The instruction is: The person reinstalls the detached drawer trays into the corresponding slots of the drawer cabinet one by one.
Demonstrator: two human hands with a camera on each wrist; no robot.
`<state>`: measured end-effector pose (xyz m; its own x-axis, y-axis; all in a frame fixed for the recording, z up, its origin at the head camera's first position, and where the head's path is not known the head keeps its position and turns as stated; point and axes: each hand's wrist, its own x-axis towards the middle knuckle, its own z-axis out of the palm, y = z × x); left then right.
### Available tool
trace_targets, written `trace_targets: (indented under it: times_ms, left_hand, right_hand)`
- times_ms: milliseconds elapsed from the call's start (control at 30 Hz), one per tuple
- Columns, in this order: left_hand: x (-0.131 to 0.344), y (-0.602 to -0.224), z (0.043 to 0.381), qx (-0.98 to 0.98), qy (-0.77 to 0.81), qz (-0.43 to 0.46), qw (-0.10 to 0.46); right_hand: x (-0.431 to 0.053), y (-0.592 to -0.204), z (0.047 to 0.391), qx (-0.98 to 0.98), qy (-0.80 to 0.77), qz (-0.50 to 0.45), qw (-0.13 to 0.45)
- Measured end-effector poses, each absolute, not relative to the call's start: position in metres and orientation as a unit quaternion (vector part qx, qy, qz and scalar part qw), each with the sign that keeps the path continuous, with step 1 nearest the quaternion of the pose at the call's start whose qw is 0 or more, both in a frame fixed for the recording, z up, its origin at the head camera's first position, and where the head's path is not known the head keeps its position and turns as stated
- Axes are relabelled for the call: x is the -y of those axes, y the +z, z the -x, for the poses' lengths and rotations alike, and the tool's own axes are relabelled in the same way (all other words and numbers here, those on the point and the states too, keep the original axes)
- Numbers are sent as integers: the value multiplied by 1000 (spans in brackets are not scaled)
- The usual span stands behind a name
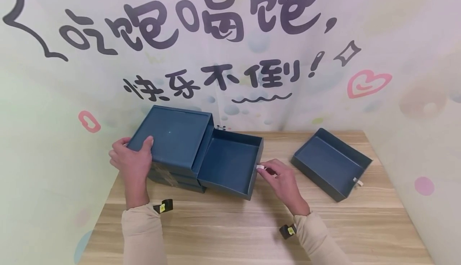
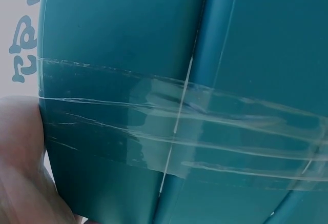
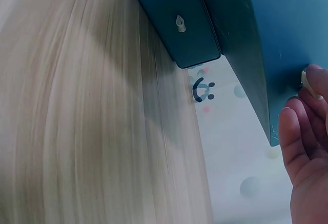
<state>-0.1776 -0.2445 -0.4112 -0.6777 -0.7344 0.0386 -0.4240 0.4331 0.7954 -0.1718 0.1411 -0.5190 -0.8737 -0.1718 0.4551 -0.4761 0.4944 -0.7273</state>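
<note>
A dark blue drawer cabinet (image 1: pixel 173 133) stands at the left of the table. My left hand (image 1: pixel 135 161) grips its near left edge, thumb lying over the top and fingers down the side. Clear tape (image 2: pixel 154 126) runs across the cabinet's side in the left wrist view. The top drawer (image 1: pixel 228 161) is pulled far out to the right, with nothing inside. Between thumb and fingers, my right hand (image 1: pixel 282 181) pinches the white pull tab (image 1: pixel 260 167) on that drawer's front. Below it, a closed drawer (image 3: pixel 195 42) shows its own small tab in the right wrist view.
A second blue drawer (image 1: pixel 324 165), separate from the cabinet, lies at the right with its white tab facing near right. The wooden table (image 1: pixel 230 233) meets a printed backdrop (image 1: pixel 266 113) behind the cabinet. Black wrist mounts show beside both sleeves.
</note>
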Motion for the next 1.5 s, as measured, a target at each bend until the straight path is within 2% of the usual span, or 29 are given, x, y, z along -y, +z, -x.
trace_targets:
  times_ms: [1500]
  left_hand:
    - [245,-413,176,825,-399,-341,209]
  right_hand:
    - [-116,-528,181,857,482,-161,83]
